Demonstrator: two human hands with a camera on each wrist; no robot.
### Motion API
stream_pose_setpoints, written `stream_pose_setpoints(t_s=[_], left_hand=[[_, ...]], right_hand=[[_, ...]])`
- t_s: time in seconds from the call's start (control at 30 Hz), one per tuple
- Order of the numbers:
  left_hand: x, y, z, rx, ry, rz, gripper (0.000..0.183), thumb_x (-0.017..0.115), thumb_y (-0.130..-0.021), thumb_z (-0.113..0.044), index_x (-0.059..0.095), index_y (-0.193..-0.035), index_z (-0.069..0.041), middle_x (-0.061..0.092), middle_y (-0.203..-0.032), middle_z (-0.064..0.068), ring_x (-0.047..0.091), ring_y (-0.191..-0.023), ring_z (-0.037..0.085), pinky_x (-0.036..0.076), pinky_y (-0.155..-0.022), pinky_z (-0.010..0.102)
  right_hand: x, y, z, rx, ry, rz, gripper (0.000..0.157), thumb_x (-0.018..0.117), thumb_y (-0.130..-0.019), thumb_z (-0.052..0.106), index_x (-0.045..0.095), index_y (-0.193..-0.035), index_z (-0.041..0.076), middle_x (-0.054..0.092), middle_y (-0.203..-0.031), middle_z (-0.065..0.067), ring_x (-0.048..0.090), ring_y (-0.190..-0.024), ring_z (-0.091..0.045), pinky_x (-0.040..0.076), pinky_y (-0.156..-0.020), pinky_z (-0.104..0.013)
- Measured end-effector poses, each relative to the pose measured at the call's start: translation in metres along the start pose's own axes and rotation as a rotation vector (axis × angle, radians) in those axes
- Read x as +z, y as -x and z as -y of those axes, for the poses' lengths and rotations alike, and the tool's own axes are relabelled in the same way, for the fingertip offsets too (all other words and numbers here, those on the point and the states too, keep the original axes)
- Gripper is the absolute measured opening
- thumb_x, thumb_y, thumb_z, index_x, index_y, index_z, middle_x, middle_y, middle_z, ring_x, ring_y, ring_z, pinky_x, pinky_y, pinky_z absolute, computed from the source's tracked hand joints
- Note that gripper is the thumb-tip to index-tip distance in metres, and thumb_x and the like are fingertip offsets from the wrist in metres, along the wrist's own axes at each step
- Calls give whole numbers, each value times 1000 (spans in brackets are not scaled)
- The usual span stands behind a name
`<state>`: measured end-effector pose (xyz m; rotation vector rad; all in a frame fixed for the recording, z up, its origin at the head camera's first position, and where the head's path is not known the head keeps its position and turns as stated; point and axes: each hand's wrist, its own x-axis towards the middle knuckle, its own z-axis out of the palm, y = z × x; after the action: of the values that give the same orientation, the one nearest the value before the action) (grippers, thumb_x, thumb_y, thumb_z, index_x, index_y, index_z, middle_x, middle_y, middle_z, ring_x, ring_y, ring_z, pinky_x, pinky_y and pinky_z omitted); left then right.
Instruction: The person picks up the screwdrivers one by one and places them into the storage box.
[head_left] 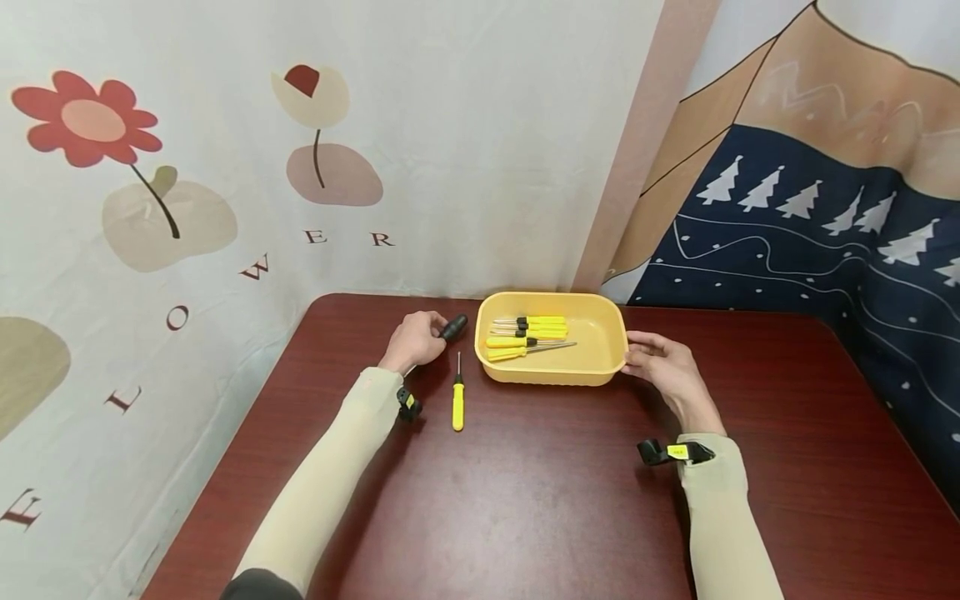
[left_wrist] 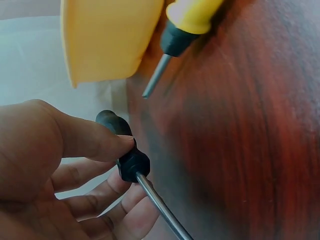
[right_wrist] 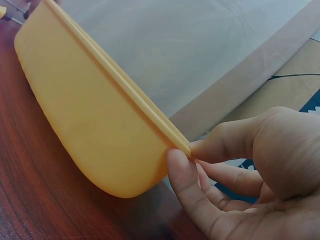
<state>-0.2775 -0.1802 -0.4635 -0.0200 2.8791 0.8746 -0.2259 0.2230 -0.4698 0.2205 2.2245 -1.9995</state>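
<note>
My left hand (head_left: 411, 342) pinches a screwdriver with a black handle (head_left: 454, 327) left of the yellow tray (head_left: 555, 377). In the left wrist view, the thumb and fingers hold the black handle (left_wrist: 134, 164), and its metal shank runs down toward the lower right. Beside that hand, a yellow-handled screwdriver (head_left: 458, 407) lies on the table, its tip toward the back. Inside the tray, several yellow-handled screwdrivers (head_left: 546, 331) lie grouped at the left. At the tray's right end my right hand (head_left: 663, 362) pinches the rim; the right wrist view shows thumb and fingers on the rim (right_wrist: 150, 117).
The dark red-brown table (head_left: 540, 483) runs back to a printed curtain (head_left: 465, 167) just behind the tray. A dark blue printed cloth (head_left: 787, 242) hangs at the right. Each wrist wears a black strap-on device (head_left: 675, 452).
</note>
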Motion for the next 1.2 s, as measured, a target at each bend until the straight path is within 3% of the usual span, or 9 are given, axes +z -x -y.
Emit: stream_pose_setpoints(t_s=[0.27, 0.5, 1.2], left_hand=[[-7, 3, -3, 37, 59, -45, 29, 66, -92, -13, 68, -121, -14, 68, -107, 10, 63, -94, 29, 53, -80, 40], [-14, 8, -13, 91, 111, -81, 27, 69, -92, -11, 69, -119, -12, 68, -103, 9, 62, -91, 28, 52, -76, 38], [-22, 28, -57, 307, 44, -76, 29, 68, -91, -9, 69, -120, -12, 67, -99, 5, 61, -83, 22, 51, -73, 34]], right_hand=[[0, 0, -1, 16, 21, -6, 52, 64, -98, 1, 50, -148, -1, 64, -117, -12, 72, -87, -7, 63, -82, -20], [0, 0, 0, 11, 5, -4, 53, 65, -97, 0, 49, -148, -2, 66, -114, -8, 72, -87, -8, 63, -81, -20], [1, 1, 1, 16, 1, 0, 52, 65, -98, 1, 49, -148, -3, 66, -111, -5, 71, -88, -8, 63, -81, -20]])
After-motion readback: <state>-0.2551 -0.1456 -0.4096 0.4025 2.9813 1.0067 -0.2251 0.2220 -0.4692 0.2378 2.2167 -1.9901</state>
